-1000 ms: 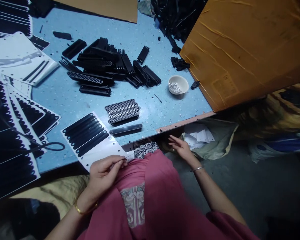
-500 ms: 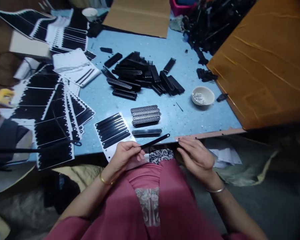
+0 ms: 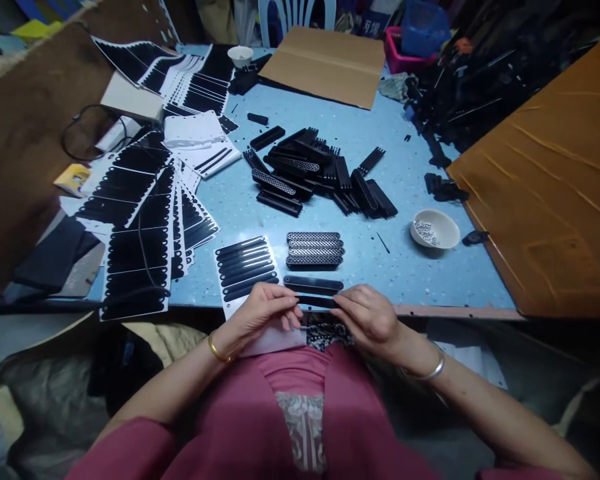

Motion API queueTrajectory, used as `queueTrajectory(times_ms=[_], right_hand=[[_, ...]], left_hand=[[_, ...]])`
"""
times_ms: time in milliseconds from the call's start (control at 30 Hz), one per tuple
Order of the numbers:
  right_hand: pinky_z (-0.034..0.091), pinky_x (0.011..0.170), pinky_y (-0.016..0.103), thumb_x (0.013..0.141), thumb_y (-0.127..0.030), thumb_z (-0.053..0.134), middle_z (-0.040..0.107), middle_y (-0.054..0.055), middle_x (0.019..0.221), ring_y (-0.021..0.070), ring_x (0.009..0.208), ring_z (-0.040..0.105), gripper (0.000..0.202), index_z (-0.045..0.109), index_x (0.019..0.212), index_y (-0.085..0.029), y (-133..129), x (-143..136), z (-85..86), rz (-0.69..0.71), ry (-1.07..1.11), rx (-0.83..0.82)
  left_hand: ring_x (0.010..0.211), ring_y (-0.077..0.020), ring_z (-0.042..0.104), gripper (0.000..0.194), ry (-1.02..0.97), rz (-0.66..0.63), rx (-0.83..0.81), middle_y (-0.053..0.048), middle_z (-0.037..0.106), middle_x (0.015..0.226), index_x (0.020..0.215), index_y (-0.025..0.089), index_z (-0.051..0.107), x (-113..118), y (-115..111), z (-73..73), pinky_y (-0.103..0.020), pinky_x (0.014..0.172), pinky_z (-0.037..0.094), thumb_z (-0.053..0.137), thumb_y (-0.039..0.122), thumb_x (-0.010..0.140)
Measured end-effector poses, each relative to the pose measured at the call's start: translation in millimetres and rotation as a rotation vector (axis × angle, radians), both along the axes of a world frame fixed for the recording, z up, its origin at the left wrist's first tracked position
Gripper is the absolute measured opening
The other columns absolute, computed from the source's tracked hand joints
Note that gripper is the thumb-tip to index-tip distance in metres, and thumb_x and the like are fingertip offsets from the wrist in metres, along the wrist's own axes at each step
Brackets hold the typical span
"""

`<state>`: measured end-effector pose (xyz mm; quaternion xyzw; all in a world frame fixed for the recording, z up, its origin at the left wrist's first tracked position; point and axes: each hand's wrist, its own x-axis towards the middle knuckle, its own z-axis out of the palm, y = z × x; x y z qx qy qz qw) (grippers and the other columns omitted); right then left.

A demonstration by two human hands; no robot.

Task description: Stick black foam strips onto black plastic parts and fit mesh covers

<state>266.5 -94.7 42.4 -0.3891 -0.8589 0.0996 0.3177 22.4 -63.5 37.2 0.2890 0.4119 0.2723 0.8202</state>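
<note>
Black narrow strip (image 3: 317, 302), a single one, spans the gap between the two hands at the table's near edge, above the lap. The left hand (image 3: 270, 308) pinches one end between thumb and fingers, and the right hand (image 3: 369, 319) pinches the other; the hands are apart, joined only by the strip. Just beyond it lies one long black bar with rounded ends (image 3: 313, 285), and behind that one block of about four mesh-patterned black pieces (image 3: 315, 250) set side by side. One white sheet (image 3: 235, 307) carrying about six black strips reaches under the left hand. The speckled light-blue table (image 3: 215, 200) also bears a loose heap of black slotted pieces (image 3: 310, 170), overlapping and too tangled to count, one thin dark pin (image 3: 383, 243) and two white bowls, the nearer one (image 3: 444, 230) holding small silvery bits, the farther one (image 3: 241, 56) at the back. Many black-and-white sheets (image 3: 137, 247) overlap on the left, a dark cable (image 3: 143, 247) lying across them. One flat brown cardboard piece (image 3: 330, 60) lies toward the back, before one pale-blue chair (image 3: 297, 17). A large tape-covered orange-brown box (image 3: 555, 200) blocks the right side.
</note>
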Motion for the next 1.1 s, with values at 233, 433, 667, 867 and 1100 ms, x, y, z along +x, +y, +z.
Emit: queueTrajectory(times_ms=[233, 433, 667, 867, 1100], right_hand=[[0.052, 0.065, 0.036, 0.089, -0.011, 0.057, 0.069, 0.009, 0.079, 0.0208, 0.073, 0.062, 0.026, 0.065, 0.114, -0.015, 6.9, -5.1, 5.1, -0.009, 0.088, -0.016], [0.054, 0.062, 0.031, 0.089, -0.016, 0.061, 0.069, 0.007, 0.080, 0.0181, 0.071, 0.065, 0.014, 0.069, 0.101, -0.019, 29.7, 16.5, 10.7, -0.137, 0.127, -0.126], [0.057, 0.065, 0.032, 0.086, -0.029, 0.066, 0.073, 0.005, 0.079, 0.0192, 0.072, 0.069, 0.009, 0.071, 0.087, -0.022, 67.1, 33.0, -28.2, -0.276, 0.182, -0.213], [0.057, 0.065, 0.032, 0.086, -0.028, 0.066, 0.073, 0.006, 0.080, 0.0193, 0.072, 0.069, 0.011, 0.073, 0.088, -0.020, 72.5, 29.3, -34.8, -0.236, 0.155, -0.230], [0.056, 0.061, 0.030, 0.086, -0.027, 0.065, 0.073, 0.007, 0.077, 0.0187, 0.068, 0.069, 0.011, 0.073, 0.087, -0.019, 57.5, 28.9, -25.9, -0.189, 0.120, -0.276]], left_hand=[[0.045, -0.0187, 0.067, 0.055, 0.059, 0.021, 0.027, -0.013, 0.072, 0.064, 0.098, 0.004, 0.066, -6.9, 7.7, 2.4, -0.016, 0.031, 0.035, 0.071, 0.055, 0.078], [0.046, -0.0110, 0.059, 0.030, 0.551, 0.205, 0.568, -0.004, 0.068, 0.065, 0.104, 0.011, 0.068, -28.6, 34.4, -1.9, -0.020, 0.043, 0.042, 0.063, 0.035, 0.086], [0.066, -0.0164, 0.061, 0.012, 0.976, -0.162, 1.190, -0.006, 0.069, 0.074, 0.087, 0.013, 0.072, -17.0, 74.5, -28.0, -0.028, 0.064, 0.048, 0.066, 0.012, 0.077], [0.067, -0.0150, 0.060, 0.006, 0.914, -0.244, 1.241, -0.004, 0.066, 0.073, 0.081, 0.014, 0.070, -11.4, 76.1, -36.8, -0.026, 0.064, 0.046, 0.064, 0.013, 0.081], [0.065, -0.0140, 0.062, 0.024, 0.767, -0.156, 1.154, -0.005, 0.070, 0.078, 0.102, 0.012, 0.072, -11.7, 72.3, -45.4, -0.025, 0.062, 0.049, 0.069, 0.013, 0.078]])
